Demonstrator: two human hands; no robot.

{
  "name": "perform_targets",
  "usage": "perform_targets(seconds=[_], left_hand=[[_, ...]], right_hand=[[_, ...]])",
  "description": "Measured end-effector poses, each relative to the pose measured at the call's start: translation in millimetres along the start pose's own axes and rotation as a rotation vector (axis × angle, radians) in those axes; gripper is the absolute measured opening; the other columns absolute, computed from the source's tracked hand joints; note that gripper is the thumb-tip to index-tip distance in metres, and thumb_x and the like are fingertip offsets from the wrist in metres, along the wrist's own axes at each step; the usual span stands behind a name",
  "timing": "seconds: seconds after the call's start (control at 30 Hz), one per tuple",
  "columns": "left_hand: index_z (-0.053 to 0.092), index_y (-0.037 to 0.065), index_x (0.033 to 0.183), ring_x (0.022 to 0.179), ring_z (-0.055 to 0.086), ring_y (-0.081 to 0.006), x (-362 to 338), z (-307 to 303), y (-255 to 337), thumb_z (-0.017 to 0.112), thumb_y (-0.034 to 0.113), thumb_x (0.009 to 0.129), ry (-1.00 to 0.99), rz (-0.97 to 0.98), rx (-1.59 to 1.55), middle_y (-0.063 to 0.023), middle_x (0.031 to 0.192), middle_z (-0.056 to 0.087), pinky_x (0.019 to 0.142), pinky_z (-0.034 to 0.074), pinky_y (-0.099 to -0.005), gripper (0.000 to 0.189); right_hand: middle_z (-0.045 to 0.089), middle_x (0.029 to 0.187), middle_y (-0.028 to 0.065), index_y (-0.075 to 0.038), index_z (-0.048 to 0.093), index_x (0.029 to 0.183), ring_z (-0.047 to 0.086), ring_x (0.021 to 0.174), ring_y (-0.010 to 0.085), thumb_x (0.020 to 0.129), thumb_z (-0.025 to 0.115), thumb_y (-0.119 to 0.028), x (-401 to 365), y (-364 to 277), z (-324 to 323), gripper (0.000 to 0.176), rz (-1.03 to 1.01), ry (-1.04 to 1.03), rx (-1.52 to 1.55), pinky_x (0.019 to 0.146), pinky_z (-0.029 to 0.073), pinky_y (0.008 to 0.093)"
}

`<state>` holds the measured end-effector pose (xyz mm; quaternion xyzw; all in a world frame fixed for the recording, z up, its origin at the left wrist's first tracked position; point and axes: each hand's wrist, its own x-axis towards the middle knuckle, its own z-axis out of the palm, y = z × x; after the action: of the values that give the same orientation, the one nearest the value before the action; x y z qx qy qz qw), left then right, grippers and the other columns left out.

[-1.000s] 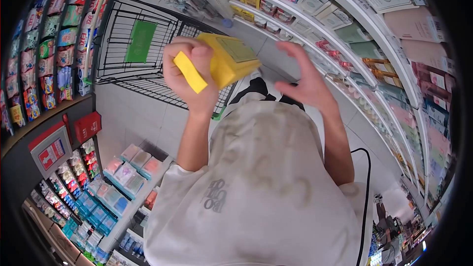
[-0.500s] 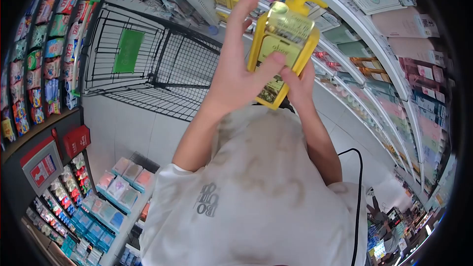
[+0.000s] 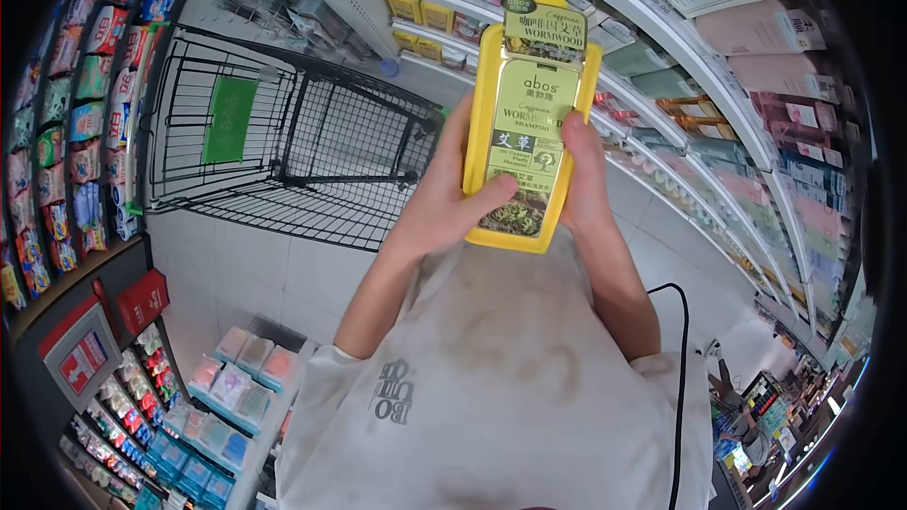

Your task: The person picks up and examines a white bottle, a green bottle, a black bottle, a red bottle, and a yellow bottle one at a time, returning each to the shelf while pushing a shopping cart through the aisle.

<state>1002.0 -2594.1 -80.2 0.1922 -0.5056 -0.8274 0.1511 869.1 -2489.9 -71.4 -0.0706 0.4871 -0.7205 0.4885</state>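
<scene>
A yellow shampoo bottle (image 3: 529, 132) with a pump top and a green front label reading "abos" and "Wormwood Shampoo" is held upright in front of my chest, its label toward me. My left hand (image 3: 444, 189) wraps the bottle's lower left side, with the thumb lying over the bottom of the label. On the opposite edge my right hand (image 3: 588, 170) grips the side, thumb pressed on the label's right border. The other fingers of both hands are mostly hidden behind the bottle.
A black wire shopping cart (image 3: 312, 132) with a green panel (image 3: 228, 119) stands to the left. Shelves of boxed products (image 3: 756, 28) run along the right. Snack packets (image 3: 87, 123) hang at far left, and a rack of packaged goods (image 3: 231, 373) sits lower left.
The bottle has turned upright, with its label now facing me squarely, and has come slightly lower. My left hand's raised fingers have closed around its side.
</scene>
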Motion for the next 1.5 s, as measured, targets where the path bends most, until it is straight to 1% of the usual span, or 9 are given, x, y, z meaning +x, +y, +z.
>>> perform_targets(seconds=[0.2,0.4,0.67,1.0,1.03,1.07,1.13,1.23,1.5], left_hand=[[0.01,0.003,0.15,0.128,0.043,-0.0277,8.9,-7.8,10.7,0.077,0.013,0.074,0.101,0.177,0.216,-0.0204,0.138,0.041,0.106,0.035,-0.0393,0.101],[0.011,0.001,0.148,0.118,0.053,-0.031,28.3,-9.8,19.9,0.078,0.01,0.075,0.194,0.226,0.258,-0.0242,0.133,0.044,0.098,0.044,-0.0386,0.099],[0.027,0.001,0.143,0.109,0.058,-0.0214,34.7,14.9,4.6,0.053,0.014,0.096,0.232,0.279,0.282,-0.0228,0.122,0.058,0.093,0.045,-0.0305,0.055],[0.036,0.001,0.138,0.11,0.058,-0.02,44.4,60.3,-9.4,0.041,0.016,0.102,0.236,0.341,0.314,-0.0177,0.126,0.058,0.094,0.045,-0.0297,0.04],[0.045,0.001,0.13,0.096,0.059,-0.0143,47.3,71.8,-14.2,0.043,0.015,0.102,0.295,0.366,0.19,-0.01,0.107,0.063,0.084,0.047,-0.0257,0.032],[0.045,0.001,0.13,0.096,0.059,-0.0143,46.7,74.2,-20.2,0.043,0.015,0.102,0.289,0.359,0.194,-0.01,0.107,0.063,0.084,0.047,-0.0257,0.032],[0.052,0.001,0.119,0.071,0.049,-0.0066,43.9,74.1,-29.5,0.045,0.015,0.102,0.344,0.305,0.368,-0.0008,0.079,0.055,0.064,0.04,-0.0206,0.024],[0.054,0.002,0.109,0.057,0.034,-0.0036,36.5,100.0,-34.6,0.046,0.014,0.101,0.395,0.23,0.228,0.0047,0.064,0.04,0.052,0.028,-0.02,0.017],[0.054,0.002,0.111,0.054,0.033,-0.0016,18.5,141.9,-60.6,0.043,0.009,0.101,0.396,0.213,0.111,0.0066,0.064,0.039,0.049,0.028,-0.0194,0.016]], right_hand=[[0.054,0.124,0.0158,0.004,0.037,0.135,0.058,0.109,0.0202,0.095,0.057,-0.04,-4.7,5.5,4.2,0.063,0.037,-0.1,-0.054,0.089,0.051,0.0325],[0.054,0.124,0.015,0.004,0.037,0.136,0.058,0.109,0.019,0.096,0.056,-0.035,-14.1,6.3,3.3,0.058,0.101,-0.125,-0.07,0.089,0.05,0.0321],[0.056,0.123,0.015,0.004,0.037,0.136,0.06,0.107,0.0199,0.095,0.057,-0.035,-22.1,1.3,-16.5,0.061,0.062,-0.088,-0.085,0.087,0.053,0.0324],[0.059,0.121,0.0181,0.004,0.041,0.134,0.064,0.104,0.0241,0.092,0.059,-0.041,-46.9,-27.8,-61.4,0.064,0.008,-0.054,0.015,0.085,0.056,0.0357],[0.059,0.121,0.0181,0.004,0.041,0.134,0.064,0.104,0.0241,0.092,0.059,-0.041,-48.8,-31.5,-68.4,0.064,0.004,-0.047,0.021,0.085,0.056,0.0357],[0.059,0.12,0.0184,0.004,0.041,0.134,0.064,0.105,0.0244,0.092,0.058,-0.041,-50.5,-35.7,-76.8,0.063,0.012,-0.055,0.046,0.086,0.056,0.0361],[0.06,0.12,0.0188,0.003,0.042,0.134,0.064,0.105,0.0247,0.093,0.057,-0.041,-55.5,-44.3,-90.3,0.062,0.02,-0.066,0.074,0.086,0.056,0.0364],[0.059,0.121,0.0189,0.003,0.042,0.134,0.063,0.106,0.0253,0.093,0.056,-0.041,-59.7,-58.2,-106.8,0.062,0.073,-0.064,0.109,0.087,0.056,0.037],[0.059,0.122,0.0162,-0.001,0.043,0.135,0.063,0.105,0.0249,0.096,0.051,-0.04,-59.5,-79.7,-138.6,0.056,0.166,-0.114,0.243,0.086,0.055,0.0377]])
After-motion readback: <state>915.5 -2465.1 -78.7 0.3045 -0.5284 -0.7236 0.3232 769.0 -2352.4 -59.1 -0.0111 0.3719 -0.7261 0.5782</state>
